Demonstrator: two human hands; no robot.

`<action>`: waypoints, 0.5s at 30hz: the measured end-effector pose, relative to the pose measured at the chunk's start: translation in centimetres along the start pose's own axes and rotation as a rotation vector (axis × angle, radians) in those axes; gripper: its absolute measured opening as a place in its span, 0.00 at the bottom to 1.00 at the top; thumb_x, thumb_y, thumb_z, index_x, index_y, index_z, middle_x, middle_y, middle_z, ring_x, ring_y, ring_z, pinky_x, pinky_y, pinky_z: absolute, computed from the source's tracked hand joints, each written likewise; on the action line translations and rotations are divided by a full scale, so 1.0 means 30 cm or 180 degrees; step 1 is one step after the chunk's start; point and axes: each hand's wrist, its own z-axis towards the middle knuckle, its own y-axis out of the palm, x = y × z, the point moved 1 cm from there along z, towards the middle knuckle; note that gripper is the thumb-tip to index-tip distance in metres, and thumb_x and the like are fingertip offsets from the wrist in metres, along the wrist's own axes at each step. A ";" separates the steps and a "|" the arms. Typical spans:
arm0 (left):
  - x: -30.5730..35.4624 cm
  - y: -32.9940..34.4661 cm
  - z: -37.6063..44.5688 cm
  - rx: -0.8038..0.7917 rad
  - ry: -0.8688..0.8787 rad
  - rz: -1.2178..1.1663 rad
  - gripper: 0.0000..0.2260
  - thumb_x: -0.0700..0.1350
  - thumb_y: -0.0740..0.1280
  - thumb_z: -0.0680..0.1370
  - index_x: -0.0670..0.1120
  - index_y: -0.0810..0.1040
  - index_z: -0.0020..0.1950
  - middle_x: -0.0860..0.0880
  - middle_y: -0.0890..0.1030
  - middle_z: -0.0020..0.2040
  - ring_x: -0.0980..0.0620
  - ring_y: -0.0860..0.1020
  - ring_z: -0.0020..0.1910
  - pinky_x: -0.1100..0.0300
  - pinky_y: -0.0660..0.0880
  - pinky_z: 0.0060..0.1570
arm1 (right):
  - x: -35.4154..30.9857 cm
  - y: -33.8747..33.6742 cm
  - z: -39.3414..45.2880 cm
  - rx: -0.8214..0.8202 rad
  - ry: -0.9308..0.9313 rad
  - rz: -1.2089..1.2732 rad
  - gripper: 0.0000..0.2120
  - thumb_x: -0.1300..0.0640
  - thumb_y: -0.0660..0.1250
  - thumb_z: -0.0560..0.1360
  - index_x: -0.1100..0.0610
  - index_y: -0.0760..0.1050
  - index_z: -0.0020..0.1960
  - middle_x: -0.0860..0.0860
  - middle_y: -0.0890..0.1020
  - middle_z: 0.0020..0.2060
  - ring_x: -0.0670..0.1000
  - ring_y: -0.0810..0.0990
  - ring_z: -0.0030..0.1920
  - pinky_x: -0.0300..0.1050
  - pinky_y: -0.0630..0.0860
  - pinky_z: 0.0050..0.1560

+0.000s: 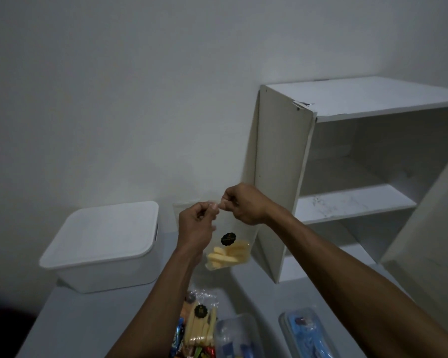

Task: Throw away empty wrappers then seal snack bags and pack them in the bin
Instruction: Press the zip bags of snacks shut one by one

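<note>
From the head camera, both arms reach forward and hold a clear snack bag (226, 244) up in the air above the grey table (75, 319). The left hand (195, 228) and the right hand (243, 204) meet at the bag's top edge, each pinching it between thumb and curled fingers, knuckles almost touching. Pale yellow pieces lie at the bottom of the bag, under a round black sticker (228, 239). To the left stands a white bin (101, 244) with its lid on, against the wall. To the right a white shelf unit (347, 177) stands with its door open. Near the bottom edge lies a heap of other snack packets (197, 329), and beside it two clear containers (305, 334) holding something blue, perhaps utensils, though the dim light blurs them.
</note>
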 end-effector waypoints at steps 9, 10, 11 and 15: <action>0.016 -0.016 0.022 0.0330 0.0163 0.0110 0.06 0.43 0.68 0.79 0.49 0.82 0.42 0.48 0.82 0.38 0.51 0.77 0.38 0.55 0.76 0.39 | -0.015 -0.022 0.030 -0.0022 -0.0183 -0.0142 0.04 0.52 0.68 0.78 0.52 0.79 0.48 0.44 0.81 0.41 0.45 0.79 0.42 0.49 0.79 0.45; 0.020 -0.017 0.021 0.0340 0.0202 0.0108 0.06 0.43 0.68 0.78 0.49 0.82 0.42 0.48 0.82 0.38 0.51 0.77 0.38 0.54 0.76 0.39 | -0.018 -0.021 0.036 0.0016 -0.0176 -0.0206 0.04 0.53 0.67 0.78 0.52 0.79 0.48 0.45 0.81 0.41 0.46 0.79 0.42 0.51 0.80 0.45; 0.024 -0.020 0.021 0.0335 0.0222 0.0117 0.06 0.43 0.68 0.78 0.50 0.82 0.43 0.47 0.82 0.38 0.51 0.77 0.39 0.52 0.77 0.40 | -0.020 -0.020 0.043 0.0030 -0.0174 -0.0238 0.03 0.53 0.67 0.78 0.52 0.79 0.47 0.44 0.81 0.40 0.46 0.79 0.41 0.51 0.81 0.45; 0.037 -0.041 0.027 0.0219 0.0203 0.0186 0.03 0.43 0.69 0.78 0.48 0.83 0.46 0.46 0.82 0.40 0.50 0.78 0.40 0.51 0.77 0.43 | -0.031 -0.028 0.057 -0.0109 -0.0258 -0.0116 0.04 0.52 0.68 0.78 0.51 0.78 0.47 0.45 0.80 0.38 0.45 0.78 0.40 0.46 0.77 0.43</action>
